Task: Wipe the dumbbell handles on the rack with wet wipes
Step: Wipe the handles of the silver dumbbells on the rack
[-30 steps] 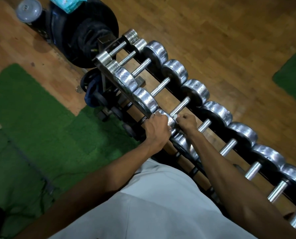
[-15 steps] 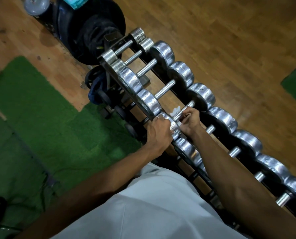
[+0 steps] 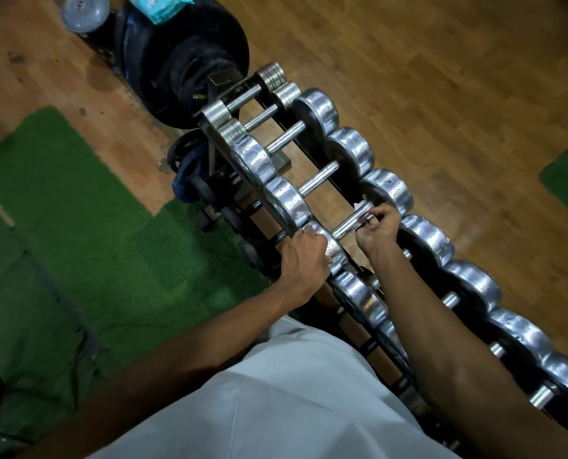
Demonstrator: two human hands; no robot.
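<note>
I am in the middle of wiping one handle (image 3: 350, 225), the fifth dumbbell from the far end of the rack (image 3: 209, 127). My right hand (image 3: 377, 226) is curled round the far part of that handle with the wet wipe (image 3: 359, 205) pinched against the bar; a white corner of it pokes out just past my fingers, close to the far head (image 3: 388, 190). My left hand (image 3: 304, 256) grips the near head (image 3: 334, 248) of the same dumbbell and steadies it.

I judge the next move is to draw the wipe back along the bare stretch of bar towards my left hand, twisting round it, then shift to the next dumbbell on the right. That one lies under my right forearm, so I must lift the arm clear first.

The four handles to the far left lie uncovered and easy to reach. Beyond the rack's far end stand black weight plates (image 3: 183, 58) with a teal packet (image 3: 158, 5) on top, perhaps the wipes pack. Green matting (image 3: 60, 193) lies to the left, wooden floor (image 3: 441, 77) to the right.
</note>
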